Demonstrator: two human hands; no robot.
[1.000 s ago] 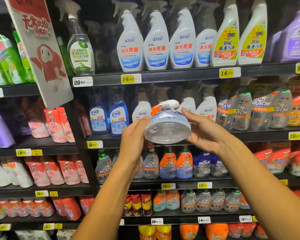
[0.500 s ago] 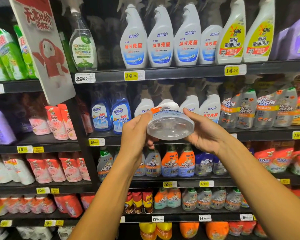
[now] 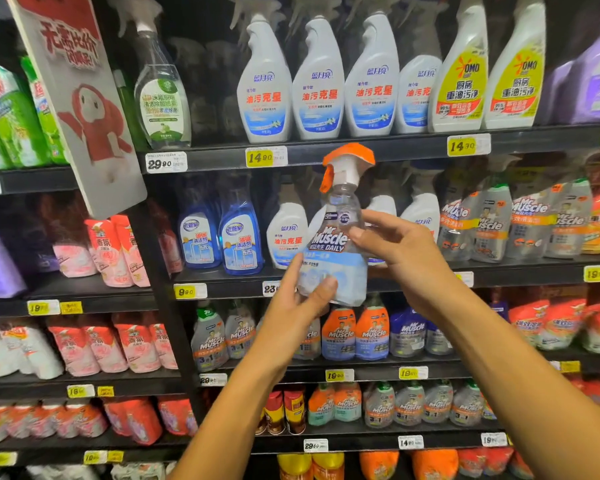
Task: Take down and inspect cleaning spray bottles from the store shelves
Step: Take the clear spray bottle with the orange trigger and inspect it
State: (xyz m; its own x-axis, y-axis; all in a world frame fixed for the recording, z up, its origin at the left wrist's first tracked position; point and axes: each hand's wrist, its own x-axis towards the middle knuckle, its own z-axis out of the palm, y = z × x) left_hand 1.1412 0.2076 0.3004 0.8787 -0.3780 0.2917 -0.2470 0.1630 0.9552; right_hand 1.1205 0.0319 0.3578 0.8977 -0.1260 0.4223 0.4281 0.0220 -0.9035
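Stocked shelves (image 3: 361, 157) behind upright clear spray bottle (image 3: 338, 244), both hands' fingers (image 3: 326, 284) clamping it.

Held bottle (image 3: 336, 251): "Mr Muscle DAILY"; shelf tag (image 3: 266, 156): "14.90".

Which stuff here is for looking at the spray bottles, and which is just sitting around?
For the job:
Mr Muscle Daily bottle, upright, held by both hands
left hand
right hand
white spray bottles on the shelf

Just sitting around:
hanging sign
pink refill pouches
yellow price tags
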